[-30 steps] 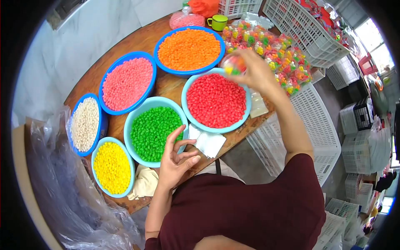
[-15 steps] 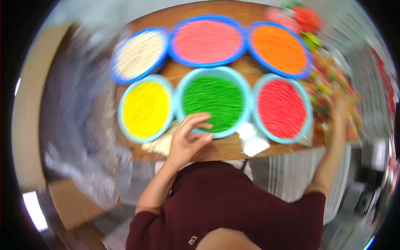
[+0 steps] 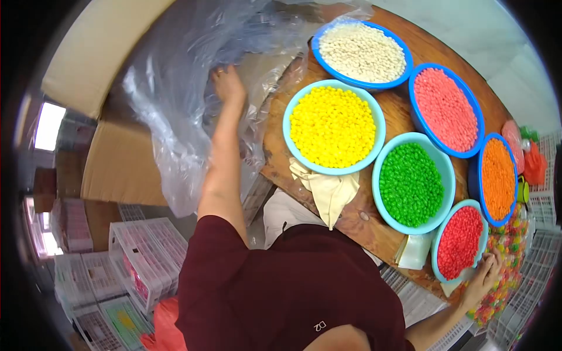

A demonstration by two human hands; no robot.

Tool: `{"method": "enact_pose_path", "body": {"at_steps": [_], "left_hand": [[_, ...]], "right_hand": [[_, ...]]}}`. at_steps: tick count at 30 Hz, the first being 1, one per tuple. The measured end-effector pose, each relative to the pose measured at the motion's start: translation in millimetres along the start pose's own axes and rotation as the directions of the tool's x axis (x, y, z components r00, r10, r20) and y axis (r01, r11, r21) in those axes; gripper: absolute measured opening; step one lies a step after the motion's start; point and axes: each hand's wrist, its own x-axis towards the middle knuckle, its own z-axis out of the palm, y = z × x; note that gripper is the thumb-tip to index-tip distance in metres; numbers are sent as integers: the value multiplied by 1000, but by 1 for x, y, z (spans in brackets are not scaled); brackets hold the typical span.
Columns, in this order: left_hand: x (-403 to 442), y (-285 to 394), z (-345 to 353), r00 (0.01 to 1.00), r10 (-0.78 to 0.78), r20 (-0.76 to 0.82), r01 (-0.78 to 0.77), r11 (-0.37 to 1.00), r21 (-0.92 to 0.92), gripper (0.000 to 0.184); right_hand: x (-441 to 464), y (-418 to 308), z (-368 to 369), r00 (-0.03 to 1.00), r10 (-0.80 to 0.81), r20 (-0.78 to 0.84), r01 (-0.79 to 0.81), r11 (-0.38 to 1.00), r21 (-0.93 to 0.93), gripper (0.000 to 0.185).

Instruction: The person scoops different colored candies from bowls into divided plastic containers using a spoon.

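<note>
My left hand point(image 3: 228, 86) reaches into a large cardboard box lined with a clear plastic bag point(image 3: 181, 117); its fingers are apart, with nothing visible in them. My right hand point(image 3: 485, 275) is at the rim of the bowl of red bean-like pieces point(image 3: 460, 243), beside a heap of mixed-colour pieces point(image 3: 508, 263). Its fingers are curled together, and what they may hold is hidden. Nearest the box is the bowl of yellow pieces point(image 3: 333, 126). The bowl of green pieces point(image 3: 411, 184) stands between yellow and red.
Blue bowls of white pieces point(image 3: 363, 52), pink pieces point(image 3: 446, 110) and orange pieces point(image 3: 497, 180) line the far side of the wooden table point(image 3: 281, 146). A cream cloth point(image 3: 331, 193) hangs over the near edge. White plastic crates point(image 3: 149, 251) stand at lower left.
The view has turned left, bringing the box fully in. My left hand has gone from over the green bowl into the box; my right hand has moved from the mixed heap to the red bowl's rim.
</note>
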Motion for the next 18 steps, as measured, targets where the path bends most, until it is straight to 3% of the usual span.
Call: {"method": "enact_pose_path", "body": {"at_steps": [1,2,3,4,6,7,8,9,10,11,12,14,15,17,18], "left_hand": [[7,-8,15,998,-2,-56,6,998,56,31],[13,-20,28,995,-10,95,2,996,88,34],[21,-16,15,967,-8,253,-20,994,108,38],[21,-3,-14,947,79,310,-128,982,140,36],[24,-5,-1,913,1,408,-106,966,234,26],[23,-7,7,889,-57,454,-91,950,298,24],[17,4,-13,902,-9,432,-164,917,363,25],[19,-10,9,880,-6,474,-190,911,366,27],[18,-10,7,888,13,460,-196,915,352,30],[14,-6,-4,896,44,442,-207,921,329,32],[15,-4,-14,905,64,420,-214,922,321,34],[13,16,-48,927,102,360,-209,940,271,34],[11,25,-62,938,117,326,-206,945,253,35],[12,31,-71,958,85,274,-115,989,95,42],[12,34,-74,966,64,249,-69,998,12,46]], "right_hand": [[-4,-4,9,995,-93,-27,92,995,-31,24],[-10,-7,15,983,-178,-50,174,982,-80,24],[-15,-14,20,994,-90,-55,88,995,-36,24],[-16,-19,25,998,-2,-70,2,1000,0,24],[-18,-41,50,994,95,-60,-92,994,51,20],[-12,-40,58,998,-53,18,53,998,29,17],[-9,-47,70,1000,-3,22,3,1000,-16,15],[-4,-51,79,994,-102,49,107,987,-117,16],[-1,-49,90,997,-76,10,76,995,-63,18],[-1,-39,102,996,90,-2,-85,949,305,19],[2,-43,108,992,123,27,-124,916,381,20],[2,-41,120,999,42,-1,-38,921,388,16],[3,-45,124,997,-82,-6,82,971,226,15],[4,-56,130,947,-317,53,321,942,-103,13],[3,-55,137,957,-273,93,283,953,-108,13]]}}
